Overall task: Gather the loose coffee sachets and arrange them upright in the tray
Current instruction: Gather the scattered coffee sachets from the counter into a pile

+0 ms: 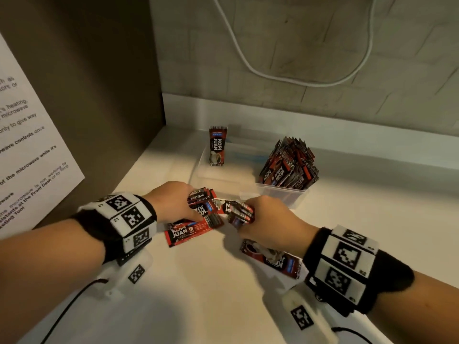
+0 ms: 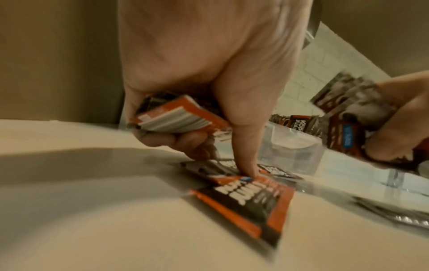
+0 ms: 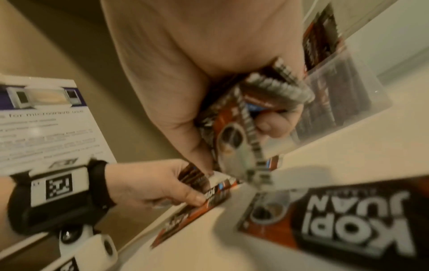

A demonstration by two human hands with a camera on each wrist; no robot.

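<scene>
My left hand (image 1: pixel 173 203) grips a stack of red-and-black coffee sachets (image 2: pixel 176 117) while its thumb (image 2: pixel 246 150) presses on a loose sachet (image 1: pixel 186 232) lying flat on the counter. My right hand (image 1: pixel 263 219) holds its own bundle of sachets (image 1: pixel 241 213) just to the right, almost touching the left hand's stack. Another loose sachet (image 1: pixel 275 261) lies flat under my right wrist. Behind the hands stands a clear tray (image 1: pixel 206 165) with one sachet (image 1: pixel 217 146) upright in its left end.
A clear tub (image 1: pixel 283 194) packed with upright sachets stands right of the tray. A brown cabinet side with a printed microwave notice (image 1: pixel 29 150) walls off the left. A white cable (image 1: pixel 285 78) hangs on the tiled back wall. Bare counter lies in front of the hands.
</scene>
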